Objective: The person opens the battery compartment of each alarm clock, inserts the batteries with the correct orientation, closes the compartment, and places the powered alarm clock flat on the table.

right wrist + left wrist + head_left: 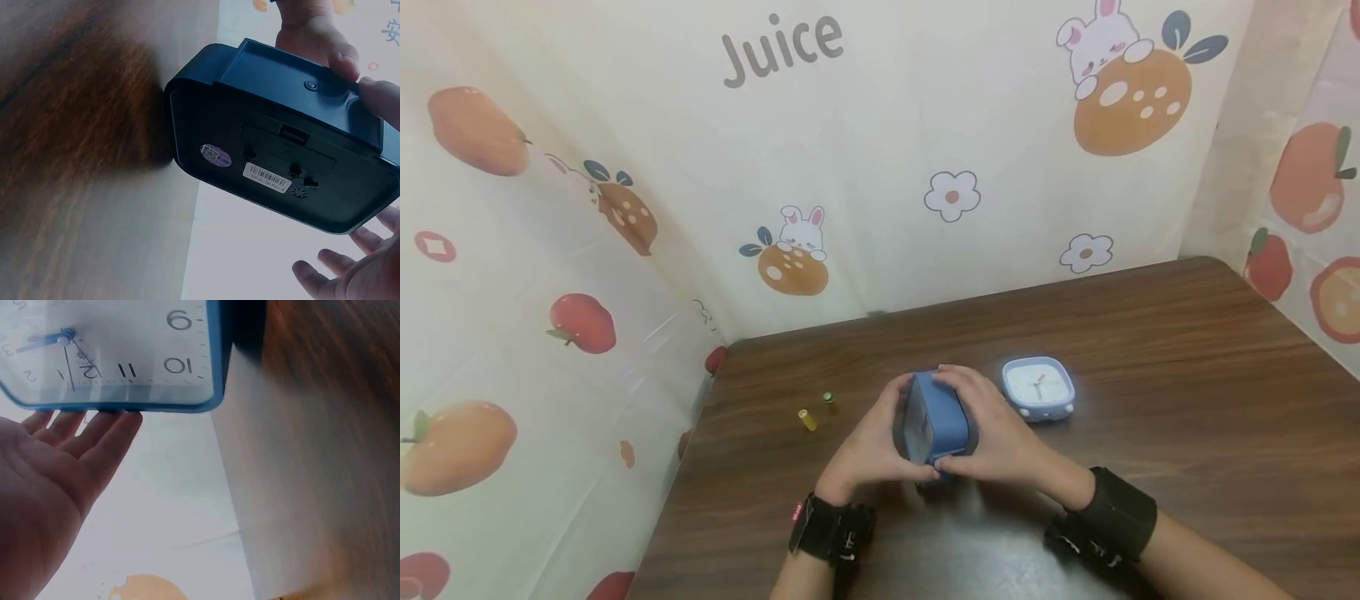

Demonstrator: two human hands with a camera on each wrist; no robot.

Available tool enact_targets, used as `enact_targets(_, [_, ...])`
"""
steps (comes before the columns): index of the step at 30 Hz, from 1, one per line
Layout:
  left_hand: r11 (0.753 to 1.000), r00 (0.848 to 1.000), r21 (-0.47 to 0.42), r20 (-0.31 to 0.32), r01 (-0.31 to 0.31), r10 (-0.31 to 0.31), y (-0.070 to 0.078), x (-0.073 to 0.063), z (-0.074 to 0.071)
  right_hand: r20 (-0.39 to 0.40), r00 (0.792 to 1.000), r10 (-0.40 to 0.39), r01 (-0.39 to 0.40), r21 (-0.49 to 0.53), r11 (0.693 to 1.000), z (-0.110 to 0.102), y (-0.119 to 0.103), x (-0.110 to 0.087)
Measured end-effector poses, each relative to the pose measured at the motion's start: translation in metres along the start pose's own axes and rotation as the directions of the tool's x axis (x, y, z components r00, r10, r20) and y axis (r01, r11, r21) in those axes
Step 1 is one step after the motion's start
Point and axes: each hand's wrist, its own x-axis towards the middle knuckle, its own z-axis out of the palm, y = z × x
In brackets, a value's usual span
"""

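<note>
A blue alarm clock [949,421] stands on edge between my two hands, its dial turned left in the head view. My left hand [867,442] holds it from the dial side, fingertips along the far edge and thumb at the near edge. From the back side my right hand [1003,433] grips it, thumb on the near edge and fingers reaching over the far one. The left wrist view shows the numbered dial [106,353]. In the right wrist view the dark back [219,128] shows a battery cover, small knobs and two stickers.
A second, light blue alarm clock [1039,388] with a white face lies face up right of my hands. Two small batteries, one yellowish [807,419] and one green-ended [829,398], are to the left. Printed cloth [880,167] hangs behind the brown wooden table [1187,400].
</note>
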Motion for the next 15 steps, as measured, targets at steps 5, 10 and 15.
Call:
enact_targets(5, [1.0,1.0,-0.003,-0.004,0.002,-0.002,-0.0005,-0.0012,-0.0033,0.025,0.999,0.038,-0.039,0.02,0.999,-0.0004,0.0008,0.0015])
enact_targets(10, [1.0,1.0,0.015,0.017,-0.002,0.002,-0.001,-0.0017,-0.005,0.075,0.992,0.104,-0.11,0.079,0.991,0.0004,0.0043,-0.0008])
enact_targets(15, [1.0,1.0,0.01,0.018,-0.002,0.002,-0.0041,-0.0038,-0.0065,0.133,0.978,0.159,-0.177,0.137,0.975,0.003,0.0072,-0.0014])
